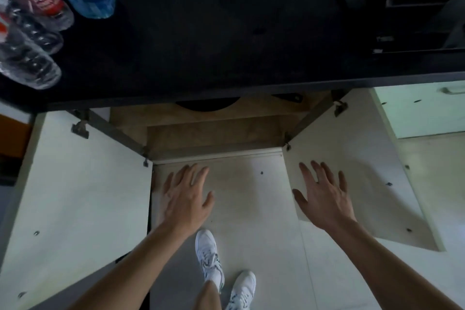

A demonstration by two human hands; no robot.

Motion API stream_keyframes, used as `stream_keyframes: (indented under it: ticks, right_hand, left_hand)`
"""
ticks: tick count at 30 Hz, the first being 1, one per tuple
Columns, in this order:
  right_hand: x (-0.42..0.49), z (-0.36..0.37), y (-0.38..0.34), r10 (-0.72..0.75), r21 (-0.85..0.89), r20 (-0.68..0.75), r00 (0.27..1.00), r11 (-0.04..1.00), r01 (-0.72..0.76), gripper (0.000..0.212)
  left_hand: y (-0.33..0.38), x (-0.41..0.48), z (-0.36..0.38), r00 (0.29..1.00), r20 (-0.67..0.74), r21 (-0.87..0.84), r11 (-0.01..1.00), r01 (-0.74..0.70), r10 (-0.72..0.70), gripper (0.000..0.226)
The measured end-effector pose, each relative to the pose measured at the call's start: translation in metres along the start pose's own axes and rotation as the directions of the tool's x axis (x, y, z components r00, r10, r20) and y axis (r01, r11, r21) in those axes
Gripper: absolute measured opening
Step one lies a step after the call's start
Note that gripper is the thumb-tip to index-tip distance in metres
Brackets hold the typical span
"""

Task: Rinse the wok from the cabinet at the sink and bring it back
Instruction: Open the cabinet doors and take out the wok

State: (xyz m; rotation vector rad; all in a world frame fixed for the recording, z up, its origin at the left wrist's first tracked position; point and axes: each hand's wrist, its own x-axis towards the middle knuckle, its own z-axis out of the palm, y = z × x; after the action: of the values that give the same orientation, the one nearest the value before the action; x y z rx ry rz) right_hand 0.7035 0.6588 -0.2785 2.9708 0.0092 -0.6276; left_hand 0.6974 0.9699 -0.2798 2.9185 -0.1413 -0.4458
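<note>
Only the near rim of the dark round wok (207, 104) shows. It sits on the wooden shelf (214, 131) inside the open cabinet, well beyond the fingertips, mostly hidden under the black bench (226, 45) edge. A dark flat piece (286, 97) to its right may be its handle, so its long axis would run left to right. The left hand (186, 199) and right hand (324, 201) hover apart, fingers (201, 173) spread, holding nothing. The pale left door (75, 184) stands open outside the left fingers, and the pale right door (357, 171) lies behind the right ones. Clear plastic bottles (37, 20) lie on the bench, far left.
</note>
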Motion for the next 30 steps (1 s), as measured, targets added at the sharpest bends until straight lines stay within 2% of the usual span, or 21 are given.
stream_keyframes:
  ticks: [6, 11, 14, 21, 26, 30]
  right_hand:
    - [0.086, 0.009, -0.008, 0.025, 0.14, -0.24, 0.971, 0.99, 0.009, 0.068]
    - [0.149, 0.028, 0.005, 0.003, 0.182, -0.464, 0.886, 0.979, 0.092, 0.06]
    - [0.182, 0.039, 0.017, 0.038, 0.253, -0.505, 0.862, 0.962, 0.106, 0.06]
    - [0.243, 0.051, 0.036, -0.004, 0.29, -0.578, 0.816, 0.934, 0.209, 0.071]
    - [0.277, 0.048, 0.035, -0.037, 0.301, -0.638, 0.769, 0.907, 0.294, 0.063]
    - [0.291, 0.045, 0.031, -0.012, 0.358, -0.614, 0.79, 0.887, 0.291, 0.064]
  left_hand:
    - [0.047, 0.092, 0.039, 0.971, -0.039, 0.049, 0.971, -0.233, 0.235, 0.065]
    - [0.076, 0.168, 0.065, 0.958, -0.106, 0.087, 0.962, -0.258, 0.267, 0.067]
    - [0.093, 0.203, 0.075, 0.942, -0.173, 0.096, 0.957, -0.273, 0.287, 0.072]
    - [0.126, 0.257, 0.084, 0.923, -0.226, 0.118, 0.95, -0.291, 0.311, 0.095]
    - [0.14, 0.286, 0.08, 0.917, -0.248, 0.126, 0.948, -0.291, 0.314, 0.097]
    - [0.142, 0.295, 0.084, 0.928, -0.217, 0.101, 0.953, -0.287, 0.302, 0.095]
